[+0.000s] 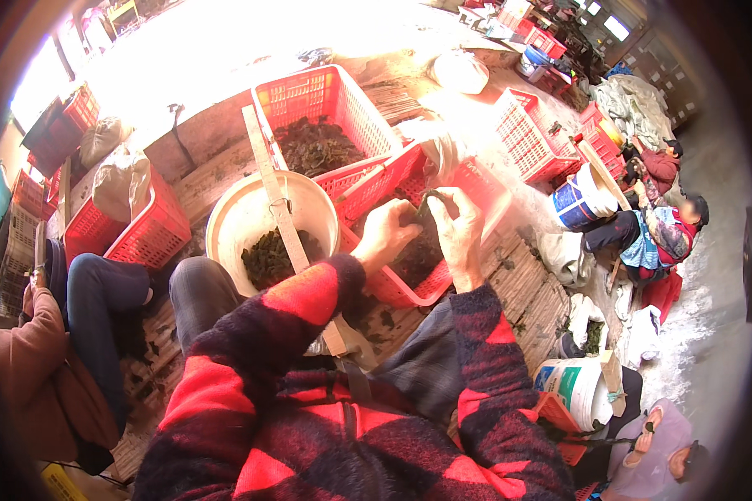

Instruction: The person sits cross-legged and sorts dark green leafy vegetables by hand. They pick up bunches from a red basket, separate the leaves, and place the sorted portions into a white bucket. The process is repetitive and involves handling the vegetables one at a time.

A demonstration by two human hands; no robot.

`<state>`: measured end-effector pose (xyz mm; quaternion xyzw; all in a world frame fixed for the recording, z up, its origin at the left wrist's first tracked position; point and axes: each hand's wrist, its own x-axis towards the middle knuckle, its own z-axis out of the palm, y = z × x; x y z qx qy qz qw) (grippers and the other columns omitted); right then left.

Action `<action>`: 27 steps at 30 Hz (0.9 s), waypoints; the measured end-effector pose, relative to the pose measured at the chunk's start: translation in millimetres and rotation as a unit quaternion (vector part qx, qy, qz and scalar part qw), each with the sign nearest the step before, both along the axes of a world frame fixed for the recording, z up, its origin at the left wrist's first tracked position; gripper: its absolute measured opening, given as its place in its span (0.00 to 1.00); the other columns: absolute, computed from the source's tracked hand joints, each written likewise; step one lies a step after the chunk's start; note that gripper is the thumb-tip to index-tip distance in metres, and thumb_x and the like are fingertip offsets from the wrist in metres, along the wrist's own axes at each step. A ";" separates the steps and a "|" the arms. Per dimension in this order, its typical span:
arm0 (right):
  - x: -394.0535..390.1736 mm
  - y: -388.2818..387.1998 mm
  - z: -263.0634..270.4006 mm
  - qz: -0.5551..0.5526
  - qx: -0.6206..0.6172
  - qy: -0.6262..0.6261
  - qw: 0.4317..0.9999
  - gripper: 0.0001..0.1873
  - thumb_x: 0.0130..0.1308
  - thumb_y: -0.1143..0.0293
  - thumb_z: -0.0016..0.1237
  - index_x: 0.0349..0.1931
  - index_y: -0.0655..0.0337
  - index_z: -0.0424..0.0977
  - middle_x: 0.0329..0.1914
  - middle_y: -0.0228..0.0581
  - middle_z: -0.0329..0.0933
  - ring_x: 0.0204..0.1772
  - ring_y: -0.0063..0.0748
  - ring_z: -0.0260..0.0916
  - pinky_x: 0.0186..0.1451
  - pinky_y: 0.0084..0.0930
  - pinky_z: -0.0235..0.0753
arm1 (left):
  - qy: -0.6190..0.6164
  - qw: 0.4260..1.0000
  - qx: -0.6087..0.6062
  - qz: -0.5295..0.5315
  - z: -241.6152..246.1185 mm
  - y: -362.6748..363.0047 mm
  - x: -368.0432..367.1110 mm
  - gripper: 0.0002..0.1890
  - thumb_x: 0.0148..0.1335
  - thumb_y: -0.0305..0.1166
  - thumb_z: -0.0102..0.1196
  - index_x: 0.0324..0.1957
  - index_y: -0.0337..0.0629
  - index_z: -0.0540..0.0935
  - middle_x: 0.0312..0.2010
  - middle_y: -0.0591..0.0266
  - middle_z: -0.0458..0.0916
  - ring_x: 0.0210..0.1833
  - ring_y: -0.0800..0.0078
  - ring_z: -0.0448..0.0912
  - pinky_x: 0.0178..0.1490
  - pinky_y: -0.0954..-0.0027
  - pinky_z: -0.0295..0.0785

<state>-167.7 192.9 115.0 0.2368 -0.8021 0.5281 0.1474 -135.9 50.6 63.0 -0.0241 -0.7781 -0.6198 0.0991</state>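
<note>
My right hand [459, 227] pinches a dark green, wet-looking piece, probably seaweed [425, 201], between thumb and fingers. Close beside it, my left hand [385, 230] has its fingers curled toward the same piece; whether it grips any of it is hidden. Below both hands is a red plastic crate [407, 293] with dark seaweed-like material [417, 260] inside. To the left stands a whitish bucket [222, 216], holding a dark green clump [268, 260]. A narrow wooden board [282, 216] lies across the bucket's mouth and slopes down toward my lap.
Beyond the bucket, another red crate [357, 103] holds brownish-dark leafy material [316, 147]. A co-worker's knee [103, 282] is close on my left, near a red crate [153, 219] with a sack. Other people sit at right beside a blue-white bucket [570, 200] and a white bucket [579, 388].
</note>
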 end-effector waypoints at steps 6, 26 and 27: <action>-5.0 12.9 5.1 0.024 -0.150 -0.109 0.982 0.05 0.71 0.74 0.44 0.39 0.66 0.73 0.33 0.39 0.79 0.35 0.27 0.76 0.42 0.25 0.76 | -0.041 0.980 0.103 -0.164 -13.2 -6.5 -17.4 0.09 0.60 0.24 0.56 0.42 0.33 0.82 0.31 0.68 0.80 0.33 0.82 0.74 0.40 0.77 0.70; -16.6 36.2 -2.9 0.115 -0.450 -0.364 0.807 0.13 0.76 0.67 0.36 0.44 0.70 0.70 0.41 0.50 0.77 0.48 0.45 0.78 0.55 0.40 0.79 | -0.051 0.982 -0.048 -0.176 -57.2 0.2 -32.2 0.16 0.45 0.20 0.50 0.38 0.35 0.84 0.30 0.41 0.82 0.38 0.49 0.83 0.45 0.56 0.75; -21.8 35.5 5.8 0.133 -0.451 -0.355 0.808 0.13 0.76 0.67 0.36 0.44 0.70 0.70 0.42 0.50 0.77 0.48 0.44 0.78 0.56 0.39 0.78 | -0.025 0.986 -0.069 -0.153 -51.1 -1.4 -40.9 0.15 0.46 0.21 0.50 0.38 0.36 0.84 0.30 0.40 0.82 0.39 0.47 0.82 0.45 0.55 0.75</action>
